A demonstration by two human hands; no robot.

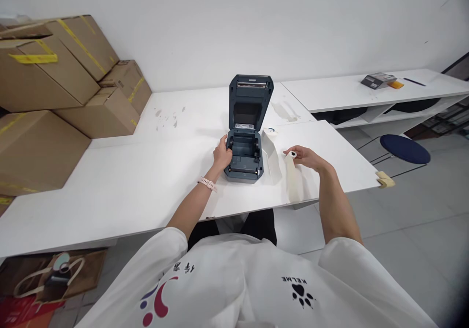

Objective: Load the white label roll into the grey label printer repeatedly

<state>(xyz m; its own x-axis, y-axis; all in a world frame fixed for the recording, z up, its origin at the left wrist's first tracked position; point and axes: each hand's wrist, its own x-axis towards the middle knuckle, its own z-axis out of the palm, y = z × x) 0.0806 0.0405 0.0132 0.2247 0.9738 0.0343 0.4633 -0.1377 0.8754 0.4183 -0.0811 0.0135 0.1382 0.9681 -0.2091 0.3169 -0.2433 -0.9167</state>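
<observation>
A dark grey label printer (244,164) sits on the white table with its lid (250,101) raised and its roll bay showing. My left hand (222,155) grips the printer's left side, thumb over the rim and fingers along the outer wall. To the right of the printer, my right hand (302,156) is closed around a small roll of label paper (292,155). A pale strip (293,184) hangs from that roll toward the table's front edge. Between the printer and my right hand lies another white roll (270,132), its long white strip (271,159) curling forward.
Cardboard boxes (73,64) with yellow tape are stacked on the table's left end. A second white table (330,90) at the back right bears a dark box (378,80). A blue stool (405,149) stands beyond the right corner, which has a yellowish pad (385,179).
</observation>
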